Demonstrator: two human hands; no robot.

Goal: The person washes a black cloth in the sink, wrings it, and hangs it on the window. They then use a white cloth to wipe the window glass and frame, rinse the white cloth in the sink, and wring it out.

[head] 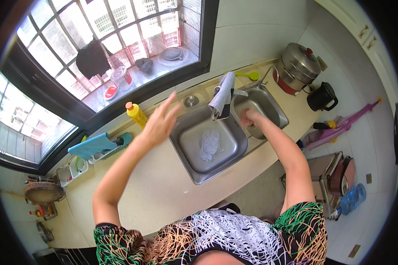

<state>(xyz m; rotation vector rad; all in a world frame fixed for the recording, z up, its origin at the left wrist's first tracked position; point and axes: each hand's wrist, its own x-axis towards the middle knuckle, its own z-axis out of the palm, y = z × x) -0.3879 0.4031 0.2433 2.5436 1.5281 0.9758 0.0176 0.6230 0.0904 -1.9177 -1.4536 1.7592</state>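
Observation:
My left hand (161,122) is raised near the left edge of the large steel sink basin (182,132), slightly blurred, fingers apart and holding nothing. A yellow bottle with an orange cap (137,115) stands just beside it on the counter. My right hand (250,117) reaches into the smaller steel basin (268,102), its fingers partly curled downward and hidden; whether it holds anything does not show. A crumpled pale cloth (210,145) lies on the floor of the large basin. Between the basins, a grey towel (224,94) drapes over the faucet (240,93).
Behind the sink lies a lime-green long-handled utensil (252,76). At the right stand a steel steamer pot (297,66) and a black electric kettle (321,96). A white dish rack (102,155) with a blue cloth (94,145) sits left, under the window.

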